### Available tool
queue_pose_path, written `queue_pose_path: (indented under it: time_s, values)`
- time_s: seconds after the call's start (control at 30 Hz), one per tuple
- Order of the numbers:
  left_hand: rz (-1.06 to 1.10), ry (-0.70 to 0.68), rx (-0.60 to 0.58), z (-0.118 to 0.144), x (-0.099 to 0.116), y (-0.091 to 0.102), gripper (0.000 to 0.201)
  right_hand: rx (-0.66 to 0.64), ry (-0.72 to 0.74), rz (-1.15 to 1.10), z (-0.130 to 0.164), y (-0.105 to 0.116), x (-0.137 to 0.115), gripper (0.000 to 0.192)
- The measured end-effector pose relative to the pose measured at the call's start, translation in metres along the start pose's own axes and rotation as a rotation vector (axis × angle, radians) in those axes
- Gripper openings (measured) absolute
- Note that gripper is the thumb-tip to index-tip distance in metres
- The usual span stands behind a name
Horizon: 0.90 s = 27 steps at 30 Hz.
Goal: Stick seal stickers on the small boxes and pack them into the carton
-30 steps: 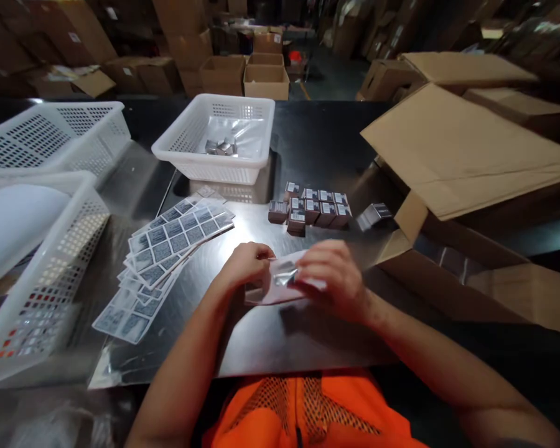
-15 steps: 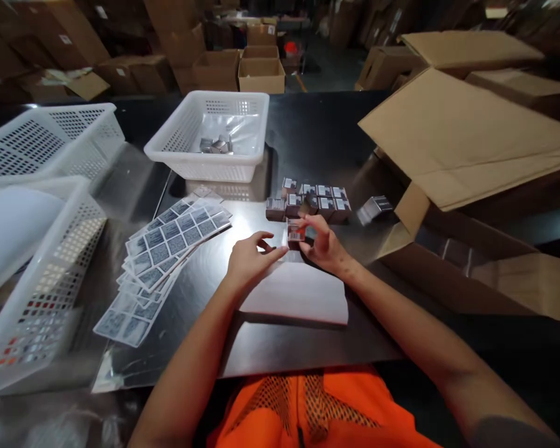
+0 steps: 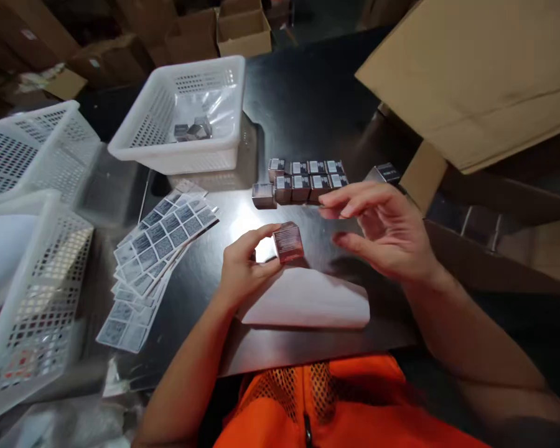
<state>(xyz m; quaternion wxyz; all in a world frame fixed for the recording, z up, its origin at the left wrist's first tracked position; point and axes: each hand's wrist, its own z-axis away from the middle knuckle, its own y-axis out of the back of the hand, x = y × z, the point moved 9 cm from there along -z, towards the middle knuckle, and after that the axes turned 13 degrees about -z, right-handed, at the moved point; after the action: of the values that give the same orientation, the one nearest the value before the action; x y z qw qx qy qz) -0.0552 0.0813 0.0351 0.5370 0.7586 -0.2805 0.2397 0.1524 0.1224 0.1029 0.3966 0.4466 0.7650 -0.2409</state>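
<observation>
Now left hand (image 3: 247,261) pinches a box (image 3: 289,242); right hand (image 3: 387,233) hovers half-curled.

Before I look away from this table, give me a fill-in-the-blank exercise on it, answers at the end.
1. The small box is held in the ____ hand.
2. In the picture, the white sheet is to the ____ of the fanned label sheets.
3. The garment at the bottom edge is mostly ____.
4. The basket with small boxes inside is ____ in colour.

Missing words: left; right; orange; white.
</observation>
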Motion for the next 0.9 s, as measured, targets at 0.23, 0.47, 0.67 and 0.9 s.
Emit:
queue_pose_path:
  time_s: [0.23,0.47,0.67,0.9]
  values:
    - [-0.16,-0.142,-0.002,0.014,0.012,-0.004,0.05,-0.011,-0.493,-0.259,0.014,-0.021,0.039,0.017]
    - [-0.18,-0.153,-0.013,0.013,0.016,-0.001,0.051,0.088,-0.4,-0.191,0.01,-0.008,0.036,0.018]
    - [-0.14,-0.176,-0.051,0.013,0.017,-0.003,0.05,0.054,-0.634,-0.137,0.028,-0.014,0.058,0.056]
    - [-0.138,-0.165,-0.043,0.014,0.02,-0.004,0.048,0.07,-0.635,-0.177,0.029,-0.018,0.06,0.056]
